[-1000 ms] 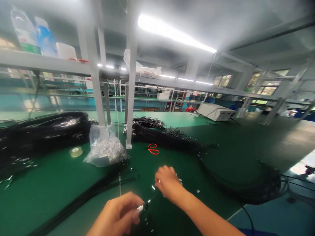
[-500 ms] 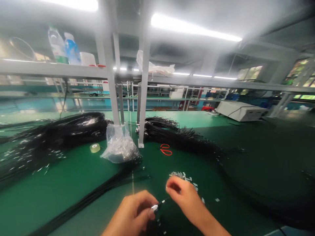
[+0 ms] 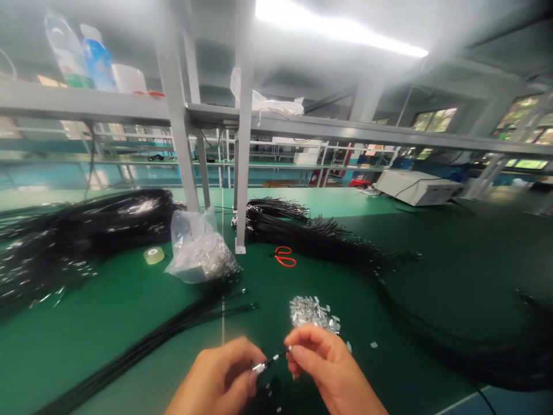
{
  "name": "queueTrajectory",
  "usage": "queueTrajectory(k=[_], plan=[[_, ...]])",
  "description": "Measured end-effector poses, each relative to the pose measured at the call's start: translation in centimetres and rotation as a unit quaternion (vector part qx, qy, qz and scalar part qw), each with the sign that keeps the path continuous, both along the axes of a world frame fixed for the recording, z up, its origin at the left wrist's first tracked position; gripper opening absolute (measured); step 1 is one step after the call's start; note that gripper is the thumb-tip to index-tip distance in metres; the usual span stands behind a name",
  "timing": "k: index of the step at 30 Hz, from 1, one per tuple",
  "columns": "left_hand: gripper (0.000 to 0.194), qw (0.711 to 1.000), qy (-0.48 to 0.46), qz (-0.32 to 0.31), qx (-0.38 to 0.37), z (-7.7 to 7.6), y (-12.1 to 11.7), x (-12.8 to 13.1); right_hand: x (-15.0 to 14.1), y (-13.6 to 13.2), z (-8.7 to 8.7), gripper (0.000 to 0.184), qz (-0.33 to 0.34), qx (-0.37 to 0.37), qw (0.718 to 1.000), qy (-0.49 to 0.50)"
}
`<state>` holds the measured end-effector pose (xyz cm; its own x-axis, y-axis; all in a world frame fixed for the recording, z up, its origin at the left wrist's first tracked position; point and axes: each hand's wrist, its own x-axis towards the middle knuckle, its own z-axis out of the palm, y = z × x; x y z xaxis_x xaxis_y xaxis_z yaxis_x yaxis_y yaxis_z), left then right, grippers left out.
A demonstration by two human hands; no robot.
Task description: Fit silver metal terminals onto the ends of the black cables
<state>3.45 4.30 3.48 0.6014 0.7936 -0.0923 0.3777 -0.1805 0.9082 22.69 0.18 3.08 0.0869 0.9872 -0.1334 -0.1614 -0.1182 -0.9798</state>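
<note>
My left hand is closed in a pinch around a thin black cable, with a small silver-white piece between thumb and forefinger. The cable slants up to the right, a white band on it. My right hand pinches its far tip; a tiny pale bit shows there, too small to name. Just beyond the right hand lies a pile of small flat silver clips, partly covered by its fingers. More cable ends, dark and blurred, show below between the hands.
Left of the hands runs a bundle of black cables. Behind it sit a clear plastic bag of small parts and a tape roll. Red-handled scissors lie mid-table. Larger cable bundles and shelf posts stand behind.
My right hand has moved from the clip pile down to the cable's tip and closed there. My left hand keeps its hold. The view has shifted slightly, moving the scene left and up.
</note>
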Motion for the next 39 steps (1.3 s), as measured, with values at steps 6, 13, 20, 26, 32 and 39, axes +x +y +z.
queueTrajectory(k=[6, 13, 20, 26, 32, 39], plan=[[0.019, 0.999, 0.030, 0.006, 0.030, 0.3, -0.3, -0.3, 0.3, 0.2, -0.4, 0.007, 0.023, 0.000, 0.999, -0.034], [0.025, 0.988, 0.059, 0.014, 0.139, 0.2, -0.4, -0.2, -0.8, -0.1, 0.2, 0.012, 0.028, 0.006, 0.989, -0.148], [0.023, 0.996, 0.011, 0.053, 0.073, -1.0, 0.0, -0.8, -1.6, 0.3, -0.4, 0.012, 0.043, 0.010, 0.990, -0.131], [0.023, 0.997, -0.054, 0.046, 0.033, -1.7, 0.4, -0.9, -2.6, 0.8, -1.1, 0.015, 0.058, 0.007, 0.994, -0.089], [0.025, 0.995, -0.092, 0.034, -0.003, -2.1, 0.8, -1.3, -2.7, 0.7, -0.9, 0.024, 0.050, -0.001, 0.998, -0.032], [0.015, 1.000, -0.028, -0.003, 0.000, 1.0, 1.0, -0.4, -2.8, 0.0, 1.2, 0.024, 0.032, 0.043, 0.969, -0.239]])
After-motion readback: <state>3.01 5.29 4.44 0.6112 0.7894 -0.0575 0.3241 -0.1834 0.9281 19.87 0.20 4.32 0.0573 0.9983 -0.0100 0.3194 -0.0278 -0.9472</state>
